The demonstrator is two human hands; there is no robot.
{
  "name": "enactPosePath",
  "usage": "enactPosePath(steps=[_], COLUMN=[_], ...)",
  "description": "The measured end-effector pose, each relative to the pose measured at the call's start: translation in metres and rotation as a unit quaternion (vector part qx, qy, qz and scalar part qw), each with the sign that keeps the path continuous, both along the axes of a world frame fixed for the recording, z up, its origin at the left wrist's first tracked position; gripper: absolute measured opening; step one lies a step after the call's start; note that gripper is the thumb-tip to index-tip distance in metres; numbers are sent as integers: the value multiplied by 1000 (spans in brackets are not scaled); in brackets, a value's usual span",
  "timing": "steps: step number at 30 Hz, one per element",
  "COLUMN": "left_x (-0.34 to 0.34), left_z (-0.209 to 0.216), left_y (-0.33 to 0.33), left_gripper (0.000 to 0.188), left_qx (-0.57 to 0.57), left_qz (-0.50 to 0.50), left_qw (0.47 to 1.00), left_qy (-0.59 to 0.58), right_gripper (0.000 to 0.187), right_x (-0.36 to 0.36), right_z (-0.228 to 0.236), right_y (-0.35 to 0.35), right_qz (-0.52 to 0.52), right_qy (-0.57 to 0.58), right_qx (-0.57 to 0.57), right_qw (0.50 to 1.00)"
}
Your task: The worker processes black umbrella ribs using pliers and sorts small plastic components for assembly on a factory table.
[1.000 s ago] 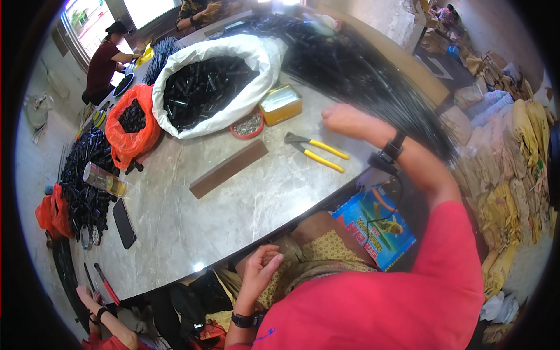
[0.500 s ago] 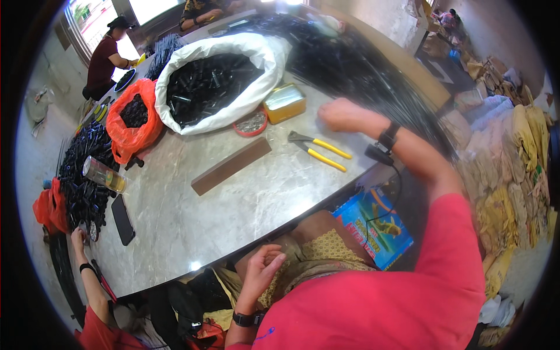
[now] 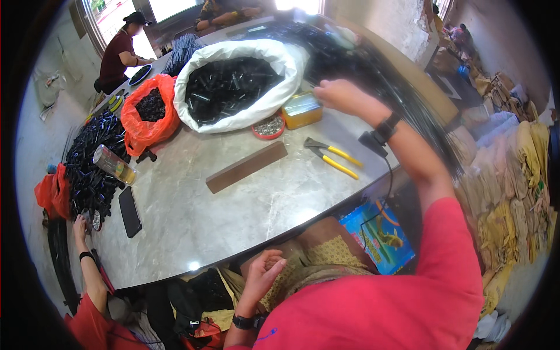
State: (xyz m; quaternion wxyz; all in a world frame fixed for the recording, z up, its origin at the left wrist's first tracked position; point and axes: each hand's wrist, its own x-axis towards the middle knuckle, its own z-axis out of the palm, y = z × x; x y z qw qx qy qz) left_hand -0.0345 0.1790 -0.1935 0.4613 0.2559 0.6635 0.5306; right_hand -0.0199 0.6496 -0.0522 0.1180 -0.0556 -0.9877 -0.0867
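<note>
My right hand [image 3: 345,96] is stretched over the far right of the table, beside a yellow tin-like box [image 3: 302,110]. Its fingers are closed in a pinch; anything between them is too small to make out. Long thin black rods [image 3: 388,93] lie just beyond it. Yellow-handled end-cutting pliers [image 3: 335,158] rest on the table nearer to me. My left hand [image 3: 265,274] hovers by my lap below the table edge, fingers loosely curled and apart from the thumb, with nothing visible in it. A brown rectangular bar [image 3: 247,167] lies mid-table.
A white sack of black tubular pieces [image 3: 227,87], a red dish of small metal bits [image 3: 268,126] and an orange bag [image 3: 153,128] stand at the back. Left are a jar [image 3: 114,164], a phone [image 3: 130,212] and a neighbour's hand [image 3: 80,228]. Another person [image 3: 119,55] sits far left.
My right hand has moved farther away and leftward, closer to the yellow box, and its fingertips now point at the sack. The view has shifted slightly. My left hand stays by my lap.
</note>
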Motion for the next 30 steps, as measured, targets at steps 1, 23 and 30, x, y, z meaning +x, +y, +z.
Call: enactPosePath(steps=[1, 23, 30], left_x=[-1, 0, 0], left_z=[-1, 12, 0], left_y=[2, -6, -13], left_gripper=[28, 28, 33], left_qx=[0, -12, -1], left_qz=[0, 18, 20], left_qw=[1000, 1000, 1000], left_qy=[0, 11, -2], right_gripper=[8, 15, 18], right_x=[-5, -41, -2], right_z=[-3, -23, -5], right_y=[2, -11, 17], right_qz=[6, 6, -104], right_qy=[-7, 59, 152], right_qx=[5, -191, -193], right_qw=[1000, 980, 964])
